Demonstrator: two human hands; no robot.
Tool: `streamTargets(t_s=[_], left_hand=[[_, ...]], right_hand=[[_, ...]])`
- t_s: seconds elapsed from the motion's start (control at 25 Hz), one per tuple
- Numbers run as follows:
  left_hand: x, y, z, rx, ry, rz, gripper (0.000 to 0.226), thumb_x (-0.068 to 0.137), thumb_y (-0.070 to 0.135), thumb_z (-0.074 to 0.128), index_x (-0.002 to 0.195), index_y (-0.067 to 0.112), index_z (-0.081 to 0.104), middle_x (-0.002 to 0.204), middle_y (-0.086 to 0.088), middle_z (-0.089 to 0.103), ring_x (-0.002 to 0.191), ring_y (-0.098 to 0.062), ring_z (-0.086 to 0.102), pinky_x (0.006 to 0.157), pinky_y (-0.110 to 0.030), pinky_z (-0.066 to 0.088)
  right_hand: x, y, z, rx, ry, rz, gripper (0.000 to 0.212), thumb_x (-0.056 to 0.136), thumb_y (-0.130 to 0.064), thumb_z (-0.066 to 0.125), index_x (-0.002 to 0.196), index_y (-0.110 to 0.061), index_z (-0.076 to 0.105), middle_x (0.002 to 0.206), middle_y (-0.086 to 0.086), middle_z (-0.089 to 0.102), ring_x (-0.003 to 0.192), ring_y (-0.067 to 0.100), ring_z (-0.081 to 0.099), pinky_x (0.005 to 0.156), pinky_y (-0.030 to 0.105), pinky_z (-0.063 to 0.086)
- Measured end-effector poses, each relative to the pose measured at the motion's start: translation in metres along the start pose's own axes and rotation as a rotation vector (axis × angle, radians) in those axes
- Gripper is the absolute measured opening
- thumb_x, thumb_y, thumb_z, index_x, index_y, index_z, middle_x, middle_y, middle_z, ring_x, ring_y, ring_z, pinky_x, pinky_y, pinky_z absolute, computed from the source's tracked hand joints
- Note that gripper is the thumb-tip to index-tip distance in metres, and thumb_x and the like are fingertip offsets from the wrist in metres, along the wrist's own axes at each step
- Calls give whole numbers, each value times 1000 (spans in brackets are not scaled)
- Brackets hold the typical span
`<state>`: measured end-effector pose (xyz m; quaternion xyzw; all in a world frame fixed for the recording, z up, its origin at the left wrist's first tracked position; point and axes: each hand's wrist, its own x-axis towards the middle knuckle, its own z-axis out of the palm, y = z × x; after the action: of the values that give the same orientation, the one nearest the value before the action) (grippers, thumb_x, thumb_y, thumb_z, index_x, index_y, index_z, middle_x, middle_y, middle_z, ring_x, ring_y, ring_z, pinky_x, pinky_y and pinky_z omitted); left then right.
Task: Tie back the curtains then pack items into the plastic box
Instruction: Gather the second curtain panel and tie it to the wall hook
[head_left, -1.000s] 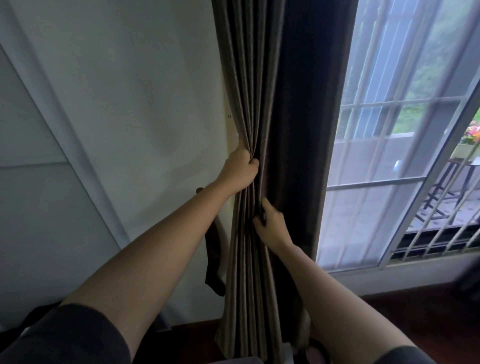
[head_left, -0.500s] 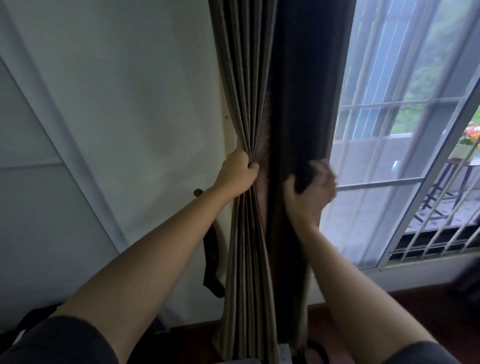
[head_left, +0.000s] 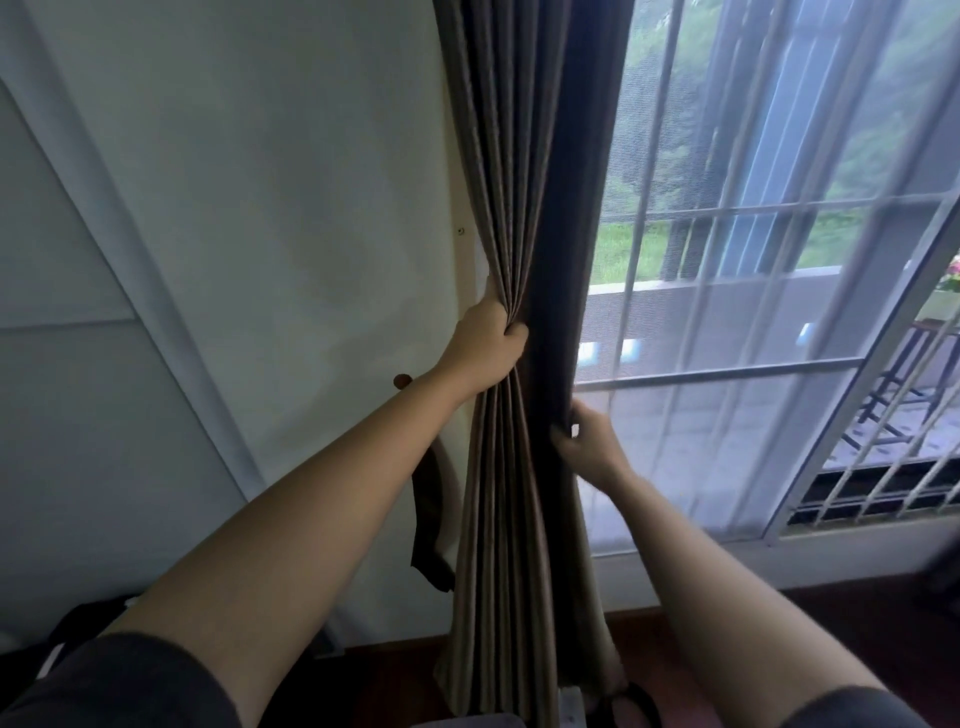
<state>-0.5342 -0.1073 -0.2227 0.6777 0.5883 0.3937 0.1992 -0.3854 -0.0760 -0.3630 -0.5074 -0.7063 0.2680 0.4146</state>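
A dark brown pleated curtain (head_left: 511, 171) hangs in a gathered bunch between the white wall and the window. My left hand (head_left: 485, 345) grips the left pleats at about mid height, bunching them tight. My right hand (head_left: 584, 439) is lower and to the right, its fingers curled round the curtain's dark right edge. A dark tie-back strap (head_left: 428, 512) hangs loose against the wall just left of the curtain, below a small brown hook (head_left: 401, 381). The plastic box is not in view.
The window (head_left: 779, 291) with white bars and a mesh screen fills the right side. Dark wooden floor (head_left: 883, 634) runs below the sill. A dark sandal (head_left: 631, 704) lies at the curtain's foot. A black object (head_left: 83, 621) sits low on the left.
My right hand dropped from the curtain's right edge at chest height to a lower spot and pulled that edge leftward, so more window shows. My left hand kept its grip.
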Motion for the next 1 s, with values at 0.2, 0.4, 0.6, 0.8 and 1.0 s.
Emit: streamTargets(t_s=[0.2, 0.4, 0.6, 0.8, 1.0], left_hand=[[6, 1, -1, 58, 11, 8, 38, 95, 5, 42, 118, -24, 39, 63, -16, 41, 46, -17, 39, 34, -16, 28], [12, 1, 5, 85, 6, 42, 11, 93, 9, 42, 94, 0, 48, 62, -1, 42, 54, -18, 45, 49, -21, 36], [5, 9, 9, 54, -1, 100, 16, 87, 22, 56, 81, 13, 44, 68, -13, 55, 60, -25, 55, 59, -37, 47], [7, 6, 8, 229, 136, 117, 28, 84, 24, 61, 96, 1, 49, 64, 2, 49, 59, -20, 51, 46, -10, 34], [6, -7, -12, 58, 23, 88, 11, 86, 7, 52, 96, 7, 46, 73, -2, 47, 68, -18, 49, 61, -21, 40]], right_hand=[[-20, -1, 25, -7, -20, -62, 33, 77, 8, 47, 103, -7, 62, 95, 5, 65, 84, 19, 57, 68, 21, 38], [-22, -9, 34, -36, -36, -136, 40, 76, 9, 48, 112, -3, 61, 118, 6, 61, 102, 23, 58, 81, 22, 43], [-18, -15, 53, -99, -98, -129, 28, 77, -6, 50, 103, -3, 60, 124, 10, 51, 109, 36, 53, 89, 43, 48], [-18, -13, 58, 155, -280, -26, 39, 70, -36, 43, 104, -31, 61, 133, -4, 37, 126, 23, 38, 102, 46, 39], [11, -26, 30, 578, 81, 200, 32, 79, -28, 57, 106, -11, 56, 122, 18, 47, 97, 15, 55, 87, 28, 51]])
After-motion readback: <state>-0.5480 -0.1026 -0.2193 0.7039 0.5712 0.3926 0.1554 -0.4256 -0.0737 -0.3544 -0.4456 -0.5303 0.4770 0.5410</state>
